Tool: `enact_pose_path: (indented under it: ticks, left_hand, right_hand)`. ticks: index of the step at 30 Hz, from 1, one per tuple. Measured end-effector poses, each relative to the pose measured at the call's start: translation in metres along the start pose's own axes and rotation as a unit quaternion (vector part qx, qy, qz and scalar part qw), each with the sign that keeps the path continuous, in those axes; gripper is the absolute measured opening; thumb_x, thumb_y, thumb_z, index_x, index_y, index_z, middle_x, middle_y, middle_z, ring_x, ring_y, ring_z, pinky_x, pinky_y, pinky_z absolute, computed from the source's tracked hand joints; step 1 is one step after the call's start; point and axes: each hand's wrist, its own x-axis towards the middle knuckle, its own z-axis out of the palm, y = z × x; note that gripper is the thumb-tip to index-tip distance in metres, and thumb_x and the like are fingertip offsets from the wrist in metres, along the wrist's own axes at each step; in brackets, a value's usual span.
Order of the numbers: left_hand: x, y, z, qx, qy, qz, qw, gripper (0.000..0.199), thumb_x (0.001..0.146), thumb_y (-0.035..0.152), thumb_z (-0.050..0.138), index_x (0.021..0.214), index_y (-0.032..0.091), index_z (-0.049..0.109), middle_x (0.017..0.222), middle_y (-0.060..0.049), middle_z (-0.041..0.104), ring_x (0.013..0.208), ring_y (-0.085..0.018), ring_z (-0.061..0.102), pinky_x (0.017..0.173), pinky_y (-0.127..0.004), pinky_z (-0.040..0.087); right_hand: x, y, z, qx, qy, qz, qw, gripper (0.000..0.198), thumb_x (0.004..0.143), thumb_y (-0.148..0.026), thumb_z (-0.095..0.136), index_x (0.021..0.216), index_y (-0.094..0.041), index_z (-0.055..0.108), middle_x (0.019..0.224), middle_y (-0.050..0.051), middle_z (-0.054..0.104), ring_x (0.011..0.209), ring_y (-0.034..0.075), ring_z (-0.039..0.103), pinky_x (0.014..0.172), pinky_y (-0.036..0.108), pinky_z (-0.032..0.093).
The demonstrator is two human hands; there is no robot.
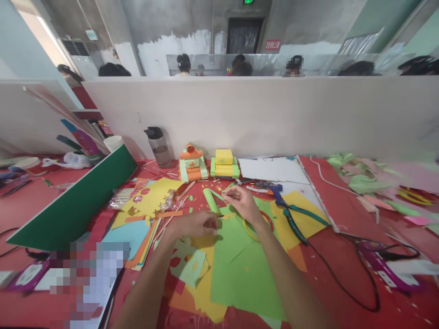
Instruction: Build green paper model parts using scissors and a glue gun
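Note:
My left hand is curled, its fingertips at the lower end of a light green paper roll; the fingers partly hide that end. My right hand pinches a thin green paper strip or tube just right of the roll. Below both hands lies a large green sheet over yellow paper. A pale green sheet with cut-out holes rests under my left wrist. Beyond the hands stand an orange and pale green paper model and a yellow and green one.
A blue glue gun and teal-handled pliers lie right of my right hand. At the back stands a water bottle. A green board leans at left. Paper scraps pile at right, before a white partition.

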Motion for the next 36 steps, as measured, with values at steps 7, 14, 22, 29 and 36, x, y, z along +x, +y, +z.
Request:
enact_pose_path:
  ticks: [7, 14, 22, 29, 36]
  left_hand:
    - [0.005, 0.011, 0.015, 0.115, 0.032, -0.059, 0.991, 0.058, 0.079, 0.052, 0.070, 0.127, 0.026, 0.050, 0.093, -0.003, 0.069, 0.080, -0.020, 0.062, 0.065, -0.027, 0.039]
    - [0.004, 0.016, 0.008, 0.169, 0.106, -0.029, 0.979, 0.046, 0.094, 0.050, 0.049, 0.133, 0.026, 0.048, 0.096, -0.007, 0.070, 0.087, -0.026, 0.065, 0.069, -0.031, 0.044]
    - [0.000, 0.008, -0.008, 0.320, 0.224, -0.128, 0.912, 0.041, 0.100, 0.048, 0.033, 0.108, 0.022, 0.063, 0.081, -0.011, 0.072, 0.081, -0.028, 0.068, 0.070, -0.032, 0.043]
    - [0.004, 0.009, -0.003, 0.258, 0.206, -0.041, 0.943, 0.048, 0.099, 0.051, 0.035, 0.084, 0.020, 0.067, 0.075, -0.009, 0.068, 0.069, -0.022, 0.063, 0.065, -0.029, 0.037]
    - [-0.035, 0.071, -0.009, -0.038, 0.086, 0.223, 0.970, 0.064, 0.094, 0.068, 0.036, 0.094, 0.018, 0.075, 0.081, -0.009, 0.073, 0.071, -0.018, 0.064, 0.067, -0.028, 0.046]
  right_hand:
    - [0.000, 0.000, -0.007, -0.027, 0.040, 0.030, 0.998, 0.022, 0.078, -0.031, 0.072, 0.094, -0.022, 0.062, 0.099, 0.005, 0.067, 0.092, 0.021, 0.069, 0.084, 0.036, 0.056]
    - [0.001, 0.004, -0.007, -0.041, 0.027, 0.031, 0.998, 0.021, 0.079, -0.033, 0.070, 0.093, -0.021, 0.059, 0.090, 0.005, 0.068, 0.086, 0.020, 0.069, 0.078, 0.034, 0.056]
    - [0.000, 0.011, -0.004, -0.116, -0.005, 0.012, 0.993, 0.015, 0.085, -0.031, 0.065, 0.095, -0.020, 0.062, 0.095, 0.006, 0.069, 0.089, 0.020, 0.068, 0.081, 0.034, 0.055]
    - [-0.004, 0.018, 0.005, -0.166, -0.076, -0.006, 0.983, 0.007, 0.088, -0.026, 0.062, 0.092, -0.021, 0.064, 0.090, 0.005, 0.073, 0.083, 0.020, 0.069, 0.075, 0.032, 0.053]
    - [-0.004, 0.016, 0.006, -0.179, -0.055, -0.015, 0.982, 0.007, 0.085, -0.022, 0.061, 0.090, -0.022, 0.066, 0.086, 0.004, 0.072, 0.080, 0.021, 0.068, 0.074, 0.034, 0.053]
